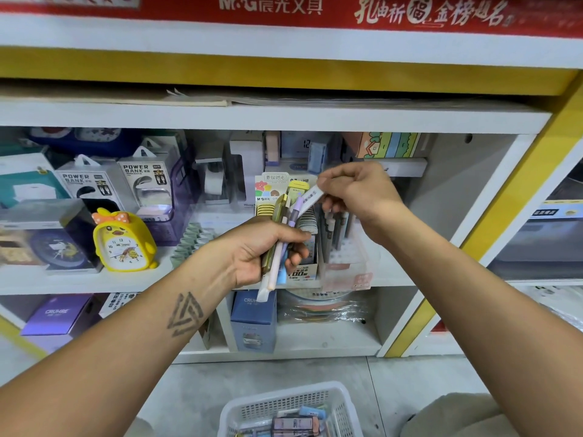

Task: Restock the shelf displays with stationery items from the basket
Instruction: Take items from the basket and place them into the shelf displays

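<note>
**Pens in hand at the display box**

At the centre of the frame the left hand (262, 247) grips a bundle of pens (279, 244), fingers curled round the barrels. The bundle stands nearly upright, slightly tilted, with olive, white, pale blue and lilac barrels; its lower ends stick out below the fist and its upper ends rise in front of the display box (295, 225).

Right of centre and a little higher, the right hand (353, 190) pinches one white pen (310, 197) between thumb and fingers. That pen slants down to the left, its lower end near the tops of the held bundle; whether they touch cannot be told.

The display box sits on the middle shelf (391, 272), behind both hands, with dark pens standing in its right part. To the left on the same shelf stand a yellow duck clock (123, 244) and, further back, power bank boxes (148, 184). A blue box (254, 320) stands on the shelf below.

At the bottom edge, right of centre, the white basket (340, 405) rests on the floor with more stationery lying in it.
</note>
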Demonstrator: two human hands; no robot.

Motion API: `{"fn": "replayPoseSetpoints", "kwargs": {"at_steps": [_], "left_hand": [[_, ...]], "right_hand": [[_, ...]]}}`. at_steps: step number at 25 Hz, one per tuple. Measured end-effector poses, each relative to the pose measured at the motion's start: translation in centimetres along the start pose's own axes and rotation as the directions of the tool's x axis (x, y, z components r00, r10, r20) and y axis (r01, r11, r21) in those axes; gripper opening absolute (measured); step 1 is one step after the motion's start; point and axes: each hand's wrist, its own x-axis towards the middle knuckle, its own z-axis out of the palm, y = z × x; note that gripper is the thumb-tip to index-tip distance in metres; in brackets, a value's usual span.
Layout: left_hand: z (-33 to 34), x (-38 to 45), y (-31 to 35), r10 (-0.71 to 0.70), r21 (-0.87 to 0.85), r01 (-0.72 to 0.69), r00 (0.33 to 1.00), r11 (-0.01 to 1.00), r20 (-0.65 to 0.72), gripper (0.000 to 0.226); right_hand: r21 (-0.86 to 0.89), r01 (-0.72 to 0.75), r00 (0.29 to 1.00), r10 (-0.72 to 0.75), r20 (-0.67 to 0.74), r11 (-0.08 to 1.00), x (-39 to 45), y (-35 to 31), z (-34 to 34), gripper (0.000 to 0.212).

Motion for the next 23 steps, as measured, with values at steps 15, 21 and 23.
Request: {"fn": "replayPoseSetpoints", "kwargs": {"at_steps": [15, 21, 23], "left_hand": [[-9.9, -4.8, 2.3, 0.055, -0.132, -0.106, 0.938, 0.986, -0.342, 0.013], [-13.0, -6.7, 2.2, 0.055, -0.149, -0.114, 0.935, 0.982, -0.351, 0.009], [-13.9, -7.3, 2.0, 0.054, -0.145, -0.114, 0.93, 0.983, -0.364, 0.01]], "right_hand": [[-0.331, 0.259, 0.949, -0.176, 0.26, 0.907, 0.7, -0.9, 6.7, 0.015], [-0.441, 0.375, 0.91, -0.235, 0.34, 0.815, 1.2, -0.7, 10.6, 0.017], [-0.46, 0.393, 0.91, -0.265, 0.32, 0.796, 1.4, -0.3, 11.7, 0.012]]}}
